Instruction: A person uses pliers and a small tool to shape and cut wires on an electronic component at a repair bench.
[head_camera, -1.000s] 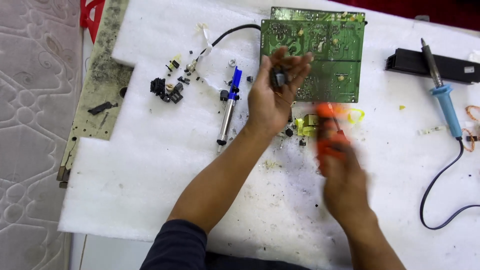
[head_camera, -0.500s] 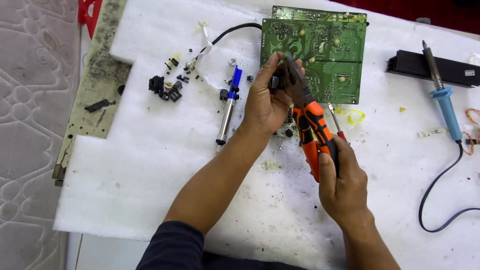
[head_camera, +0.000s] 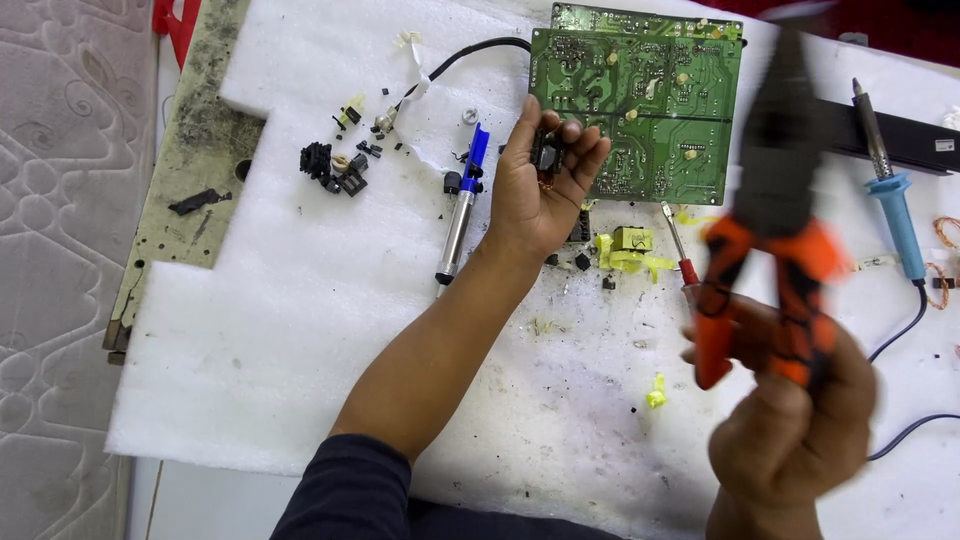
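Observation:
My left hand is palm up over the white foam sheet and holds a small black electronic part between thumb and fingers. Just behind it lies a green circuit board. My right hand is raised close to the camera and grips orange-handled pliers, jaws pointing up and blurred. The pliers are well apart from the part.
A blue desoldering pump lies left of my left hand. A blue soldering iron and a black box sit at the right. Yellow scraps, a red screwdriver and black component bits litter the foam.
The pliers have pulled away from the part in my left hand and swung right and toward the camera. My left hand has opened slightly, staying in place.

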